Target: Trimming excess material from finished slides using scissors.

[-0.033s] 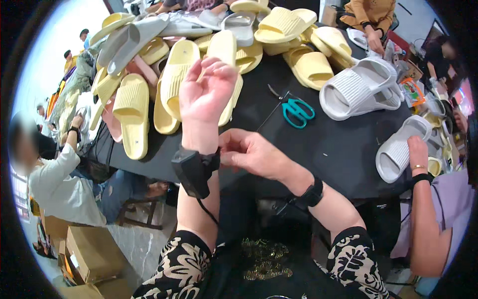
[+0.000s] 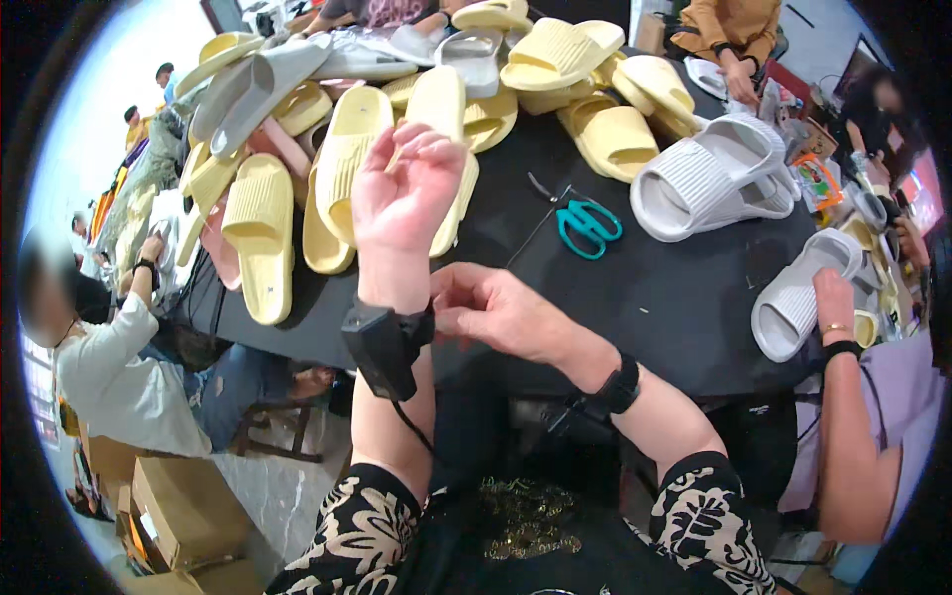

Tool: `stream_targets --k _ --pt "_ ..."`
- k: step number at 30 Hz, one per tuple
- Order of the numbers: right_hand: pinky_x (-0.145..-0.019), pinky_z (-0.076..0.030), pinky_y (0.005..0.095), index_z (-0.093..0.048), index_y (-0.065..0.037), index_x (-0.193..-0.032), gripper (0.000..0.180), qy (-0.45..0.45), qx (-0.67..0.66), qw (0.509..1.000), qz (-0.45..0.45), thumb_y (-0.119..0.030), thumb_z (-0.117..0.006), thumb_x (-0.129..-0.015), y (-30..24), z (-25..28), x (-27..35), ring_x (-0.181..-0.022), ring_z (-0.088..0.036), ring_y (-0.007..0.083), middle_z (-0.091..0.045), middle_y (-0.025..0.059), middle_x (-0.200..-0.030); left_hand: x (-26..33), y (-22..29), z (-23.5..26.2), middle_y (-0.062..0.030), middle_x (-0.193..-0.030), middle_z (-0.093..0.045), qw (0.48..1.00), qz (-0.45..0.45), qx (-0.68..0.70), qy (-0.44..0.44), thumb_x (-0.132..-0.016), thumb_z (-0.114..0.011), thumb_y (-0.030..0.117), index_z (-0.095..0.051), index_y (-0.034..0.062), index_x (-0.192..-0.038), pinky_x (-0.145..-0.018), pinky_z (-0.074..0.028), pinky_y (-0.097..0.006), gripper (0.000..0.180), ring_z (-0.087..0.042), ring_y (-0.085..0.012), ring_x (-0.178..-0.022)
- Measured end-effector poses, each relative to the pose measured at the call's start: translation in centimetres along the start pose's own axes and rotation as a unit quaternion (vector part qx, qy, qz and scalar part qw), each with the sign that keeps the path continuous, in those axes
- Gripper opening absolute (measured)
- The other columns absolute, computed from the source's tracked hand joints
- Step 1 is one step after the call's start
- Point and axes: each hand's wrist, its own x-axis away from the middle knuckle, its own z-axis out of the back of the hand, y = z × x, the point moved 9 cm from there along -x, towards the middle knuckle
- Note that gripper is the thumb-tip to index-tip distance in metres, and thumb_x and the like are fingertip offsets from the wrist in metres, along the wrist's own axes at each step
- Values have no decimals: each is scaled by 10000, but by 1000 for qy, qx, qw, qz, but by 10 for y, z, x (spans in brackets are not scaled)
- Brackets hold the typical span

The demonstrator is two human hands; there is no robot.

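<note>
right grip (image 2: pixel 501 312) at wrist strap (image 2: pixel 423 323), can't say if pinched
left grip (image 2: pixel 409 193), fingers loosely uncurled, partly blocks yellow slippers (image 2: pixel 347 159); scissors (image 2: pixel 587 226) beyond right grip, grey slippers (image 2: pixel 684 193) farther right

I receive a bright view. The wall (image 2: pixel 149 45) at upper left washes out to near white; the black surface (image 2: pixel 684 307) reads dark, and the area beneath it is dim. The left hand (image 2: pixel 409 193) is well lit. I observe fisheye curvature toward the rim, blue fringing, black corners, and blur over the head of the person (image 2: pixel 124 382) at left.
</note>
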Motion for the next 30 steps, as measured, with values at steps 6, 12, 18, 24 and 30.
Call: stream_targets --k 6,12,18,24,30 --pt "-572 -490 257 -590 -16 -1031 239 -13 31 999 7 -82 -610 -802 -7 5 7 -641 -581 110 -606 31 -784 -5 -6 0 14 -628 -366 993 15 -103 -54 -911 -432 52 -410 103 -721 -633 -321 -293 198 -355 -105 -538" --pt "-462 -498 279 -558 13 -942 260 24 -94 994 40 -30 -643 -700 12 10 9 -569 -604 152 -592 66 -704 -13 3 21 2 -653 -306 995 59 -80 1 -909 -415 38 -346 103 -714 -595 -305 -271 217 -315 -119 -573" --pt "-662 -505 294 -637 -55 -998 257 71 -77 991 78 -136 -734 -774 -3 37 24 -776 -607 157 -642 53 -857 -52 -42 25 5 -659 -282 983 164 -85 -3 -891 -416 30 -330 100 -716 -598 -286 -278 208 -296 -125 -590" --pt "-648 -479 296 -643 -36 -972 259 147 -65 976 150 -119 -746 -749 -10 68 37 -751 -574 146 -635 45 -869 -79 -62 34 5 -668 -265 975 200 -96 -27 -853 -415 9 -316 99 -717 -605 -275 -285 191 -287 -129 -616" --pt "-626 -483 324 -618 -25 -949 252 222 10 967 125 -107 -735 -742 -38 67 62 -743 -575 163 -622 70 -844 -96 -87 44 8 -674 -249 970 197 -140 13 -865 -410 20 -306 102 -724 -605 -265 -290 194 -273 -129 -629"
